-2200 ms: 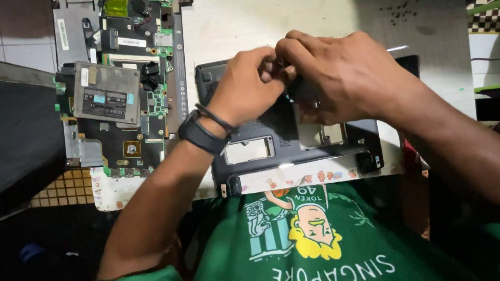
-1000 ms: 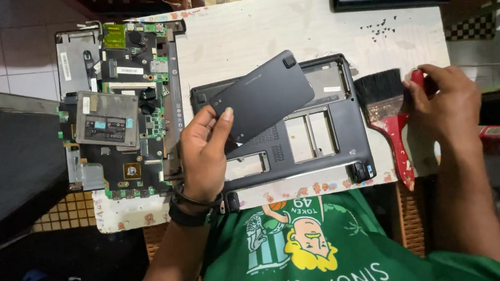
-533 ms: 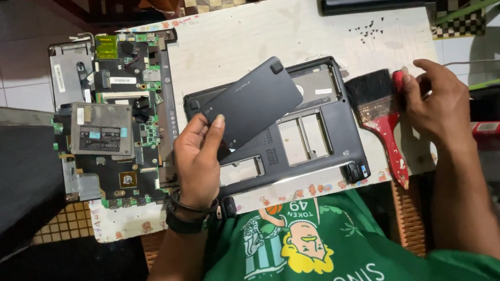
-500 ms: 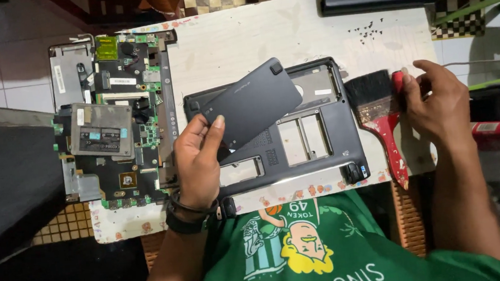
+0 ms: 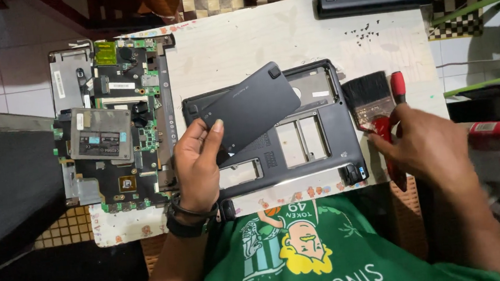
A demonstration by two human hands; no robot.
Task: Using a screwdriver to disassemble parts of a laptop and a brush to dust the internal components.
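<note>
Thin cover panel [image 5: 251, 106] in your left hand [image 5: 197, 162], above the laptop base shell [image 5: 322, 152].

Light, stiff plastic that probably flexes; pinch its edges. Your right hand [image 5: 428, 144] closes on the red-handled brush [image 5: 378, 109] on the surface [image 5: 242, 46].

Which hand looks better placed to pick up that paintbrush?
Probably the right hand: it already rests on the red-handled, black-bristled paintbrush. The left hand holds the flat dark grey plastic cover panel.

Circuit board [image 5: 117, 148] lies left of laptop base [image 5: 316, 147].
</note>
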